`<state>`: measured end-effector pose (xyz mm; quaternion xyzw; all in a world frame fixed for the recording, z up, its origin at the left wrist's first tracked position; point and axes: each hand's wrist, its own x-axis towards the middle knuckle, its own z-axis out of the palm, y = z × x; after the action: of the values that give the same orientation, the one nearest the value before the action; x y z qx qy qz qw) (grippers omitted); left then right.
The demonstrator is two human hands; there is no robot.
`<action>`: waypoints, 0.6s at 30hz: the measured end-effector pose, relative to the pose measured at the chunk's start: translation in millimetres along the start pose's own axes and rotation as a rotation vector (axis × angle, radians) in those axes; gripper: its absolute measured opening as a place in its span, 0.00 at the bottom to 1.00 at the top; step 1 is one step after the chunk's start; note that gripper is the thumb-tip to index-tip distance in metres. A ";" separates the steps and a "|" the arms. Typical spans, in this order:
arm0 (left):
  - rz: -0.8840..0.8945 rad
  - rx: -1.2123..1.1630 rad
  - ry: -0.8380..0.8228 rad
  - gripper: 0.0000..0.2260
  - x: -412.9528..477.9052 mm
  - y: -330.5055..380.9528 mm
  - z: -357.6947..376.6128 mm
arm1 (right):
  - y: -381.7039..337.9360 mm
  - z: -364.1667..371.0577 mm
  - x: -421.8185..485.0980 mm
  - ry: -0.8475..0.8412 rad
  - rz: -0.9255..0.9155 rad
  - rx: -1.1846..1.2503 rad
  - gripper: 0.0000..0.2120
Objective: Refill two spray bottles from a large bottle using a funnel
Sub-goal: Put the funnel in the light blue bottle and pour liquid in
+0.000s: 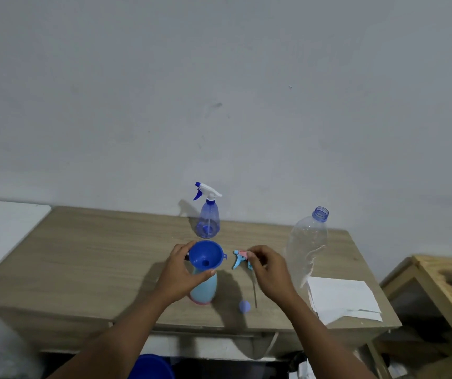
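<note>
A light blue spray bottle (204,289) with a pink base stands on the wooden table (96,255), a blue funnel (206,255) seated in its neck. My left hand (182,272) grips the bottle's neck just under the funnel. My right hand (267,269) pinches the light blue and pink spray head (239,257), its dip tube hanging down to the table. A clear blue spray bottle (208,218) with a white and blue trigger stands behind. The large clear bottle (306,244) stands uncapped at the right. Its blue cap (244,306) lies near the front edge.
White sheets of paper (342,296) lie at the table's right front corner. A wooden stand (443,285) is to the right, a white surface (3,228) to the left. A blue round container (151,366) sits below the table front. The wall is close behind.
</note>
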<state>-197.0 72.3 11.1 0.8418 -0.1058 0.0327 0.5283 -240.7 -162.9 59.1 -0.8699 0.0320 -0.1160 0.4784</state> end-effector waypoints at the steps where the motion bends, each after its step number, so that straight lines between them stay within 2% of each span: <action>1: 0.003 0.005 0.000 0.35 0.0 -0.7 -0.3 | -3.4 9.0 5.6 -0.074 0.047 0.000 0.06; 5: -0.013 0.026 -0.022 0.37 1.3 -4.3 -1.5 | -22.0 34.5 17.5 -0.255 0.279 0.099 0.11; 10: -0.048 0.003 -0.052 0.42 0.6 -11.0 -2.8 | -26.1 50.8 26.7 -0.218 0.469 0.258 0.12; 13: -0.119 -0.013 -0.072 0.49 0.7 -21.0 -0.5 | -24.4 50.1 27.9 -0.229 0.543 0.405 0.10; 16: -0.167 0.003 -0.150 0.40 3.0 -31.5 5.1 | -18.8 45.5 32.0 -0.248 0.580 0.532 0.09; 18: -0.224 0.002 -0.207 0.40 3.3 -39.1 8.6 | -14.3 40.2 36.1 -0.228 0.602 0.590 0.09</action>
<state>-186.0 80.5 -26.7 0.8477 -0.0651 -0.1131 0.5141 -197.1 -128.1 56.5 -0.6552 0.1969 0.1212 0.7192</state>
